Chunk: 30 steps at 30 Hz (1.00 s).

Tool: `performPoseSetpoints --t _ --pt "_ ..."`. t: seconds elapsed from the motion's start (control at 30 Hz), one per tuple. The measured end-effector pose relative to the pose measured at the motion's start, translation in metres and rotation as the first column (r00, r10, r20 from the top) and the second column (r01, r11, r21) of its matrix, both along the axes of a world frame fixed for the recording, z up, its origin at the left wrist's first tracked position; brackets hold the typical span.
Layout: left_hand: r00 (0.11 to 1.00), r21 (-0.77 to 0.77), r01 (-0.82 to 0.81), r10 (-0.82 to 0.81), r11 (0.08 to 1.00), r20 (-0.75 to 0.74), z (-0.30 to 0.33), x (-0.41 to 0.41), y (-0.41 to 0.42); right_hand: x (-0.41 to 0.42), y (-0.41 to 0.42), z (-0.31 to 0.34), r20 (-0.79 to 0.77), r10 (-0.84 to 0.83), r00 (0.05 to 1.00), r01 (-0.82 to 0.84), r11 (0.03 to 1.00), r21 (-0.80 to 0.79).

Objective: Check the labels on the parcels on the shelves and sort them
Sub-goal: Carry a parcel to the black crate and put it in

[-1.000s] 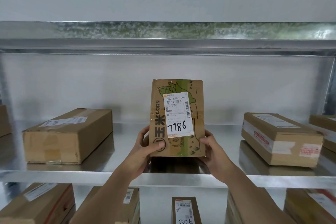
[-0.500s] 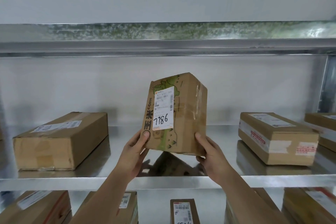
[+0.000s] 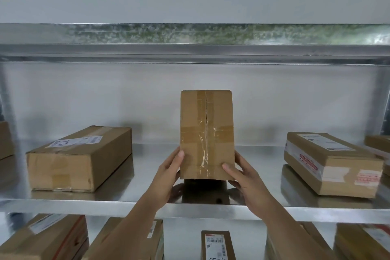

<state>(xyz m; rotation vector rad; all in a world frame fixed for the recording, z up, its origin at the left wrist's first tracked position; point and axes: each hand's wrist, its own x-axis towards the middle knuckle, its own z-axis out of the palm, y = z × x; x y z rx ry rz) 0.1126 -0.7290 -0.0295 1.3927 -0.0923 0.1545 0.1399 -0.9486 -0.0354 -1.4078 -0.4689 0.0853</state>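
On the middle galvanised steel shelf [image 3: 63,202], both hands steady a tall brown cardboard parcel [image 3: 206,133] stood on end.

Its taped seam faces outward and no label shows on this side, so the number could be misread or forgotten before sorting. The left hand [image 3: 168,177] grips the lower left edge, thumb curled on the front; the right hand [image 3: 244,177] grips the lower right corner the same way. The parcel seems to hover just above the shelf, between a long flat brown cardboard box [image 3: 80,160] to the left and a tape-banded brown carton [image 3: 331,162] to the right, well apart from both. Held only low down, the tall parcel could tip backward or forward if either grip loosens. Glossy tape may let fingers slide.
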Motion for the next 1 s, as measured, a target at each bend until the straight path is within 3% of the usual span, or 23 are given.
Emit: performPoseSetpoints --t 0.2,0.47,0.63,0.73,0.87,1.0 --pt "0.996 -0.062 0.068 -0.065 0.996 0.053 0.002 -0.002 0.0 -0.003 0.001 0.002 0.022 -0.015 1.0 0.015 1.0 -0.001" --pt "0.992 0.031 0.076 -0.079 0.997 0.097 -0.004 0.006 0.006 -0.002 0.001 0.002 0.016 -0.015 1.0 0.015 1.0 0.001" --pt "0.988 0.041 0.13 -0.133 0.991 0.081 -0.008 0.012 0.009 0.004 0.002 0.001 -0.141 -0.124 0.982 0.132 0.99 0.048" --pt "0.985 -0.005 0.165 -0.165 0.986 0.058 -0.012 0.016 0.013 0.009 0.002 -0.002 -0.114 -0.153 0.982 0.16 0.985 0.056" --pt "0.983 0.043 0.141 -0.145 0.989 0.114 -0.009 0.01 0.013 0.008 0.0 -0.001 -0.142 -0.096 0.985 0.112 0.987 0.112" --pt "0.985 -0.117 0.142 -0.129 0.983 0.111 -0.009 0.011 0.017 0.01 0.0 -0.001 -0.177 -0.101 0.979 0.126 0.983 0.136"
